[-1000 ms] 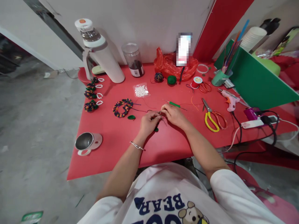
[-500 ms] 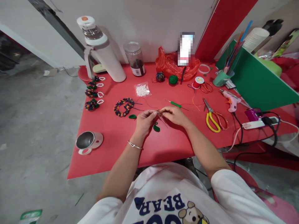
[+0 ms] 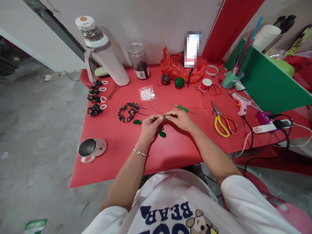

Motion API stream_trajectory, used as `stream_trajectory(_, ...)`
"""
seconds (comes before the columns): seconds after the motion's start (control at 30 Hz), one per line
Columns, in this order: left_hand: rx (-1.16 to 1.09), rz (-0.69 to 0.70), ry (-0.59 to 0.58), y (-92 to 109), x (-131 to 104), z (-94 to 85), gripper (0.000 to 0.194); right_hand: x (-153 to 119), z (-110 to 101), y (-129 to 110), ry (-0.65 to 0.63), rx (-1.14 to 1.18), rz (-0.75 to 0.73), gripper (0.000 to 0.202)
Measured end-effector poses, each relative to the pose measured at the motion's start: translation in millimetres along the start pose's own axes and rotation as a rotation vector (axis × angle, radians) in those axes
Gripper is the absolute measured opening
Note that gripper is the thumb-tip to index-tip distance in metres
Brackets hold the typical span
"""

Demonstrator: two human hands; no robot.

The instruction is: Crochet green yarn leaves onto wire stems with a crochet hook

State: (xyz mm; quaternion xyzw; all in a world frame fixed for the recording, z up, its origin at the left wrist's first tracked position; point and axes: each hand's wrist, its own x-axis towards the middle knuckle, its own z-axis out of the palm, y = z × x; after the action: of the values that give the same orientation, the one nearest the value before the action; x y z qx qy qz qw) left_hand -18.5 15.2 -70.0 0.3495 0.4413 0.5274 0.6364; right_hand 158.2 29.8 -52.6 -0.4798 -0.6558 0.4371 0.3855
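Over the red table, my left hand [image 3: 151, 126] pinches green yarn [image 3: 164, 117] between thumb and forefinger. My right hand [image 3: 179, 119] pinches the same yarn from the other side, the fingertips of both hands nearly touching. Just below them a green crocheted leaf [image 3: 162, 133] hangs or lies close to the table. Another green leaf [image 3: 137, 122] rests left of my left hand, beside a multicoloured crocheted strip [image 3: 125, 116] curled into a loop. Beyond my right hand lies a green-handled crochet hook [image 3: 182, 108].
A steel-lined mug [image 3: 99, 147] stands at the left front, a large flask [image 3: 113, 65] and a jar [image 3: 141, 70] at the back. Pearl beads [image 3: 147, 94] lie mid-table. Yellow-and-red-handled scissors [image 3: 220, 125], a pink glue gun [image 3: 241, 103] and a power strip [image 3: 263, 129] are on the right.
My right hand has shifted slightly left and up, its fingertips closer to those of my left hand. The view has moved a little.
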Motion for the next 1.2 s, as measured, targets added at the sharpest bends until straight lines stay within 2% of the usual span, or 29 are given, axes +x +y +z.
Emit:
stream_trajectory(0.1,-0.038,-0.014,0.009,3,-1,2.1,0.041,-1,-2,-4,0.073,-0.033,-0.015,0.016)
stream_trajectory(0.27,-0.044,-0.075,0.036,9,-1,1.7,0.047,-2,-2,-6,0.161,0.049,-0.005,0.018)
stream_trajectory(0.47,-0.109,-0.152,-0.042,16,-4,2.6,0.05,-3,3,-5,0.238,0.031,-0.024,0.019)
stream_trajectory(0.73,-0.232,-0.184,-0.051,20,-5,5.5,0.05,-1,12,-1,0.296,0.023,-0.119,0.018)
stream_trajectory(1.0,-0.298,-0.179,0.03,22,-6,8.3,0.045,-1,13,1,0.221,0.121,-0.047,0.025)
stream_trajectory(1.2,-0.304,-0.157,0.058,20,-5,8.0,0.04,-5,13,-7,0.043,0.202,0.028,0.032)
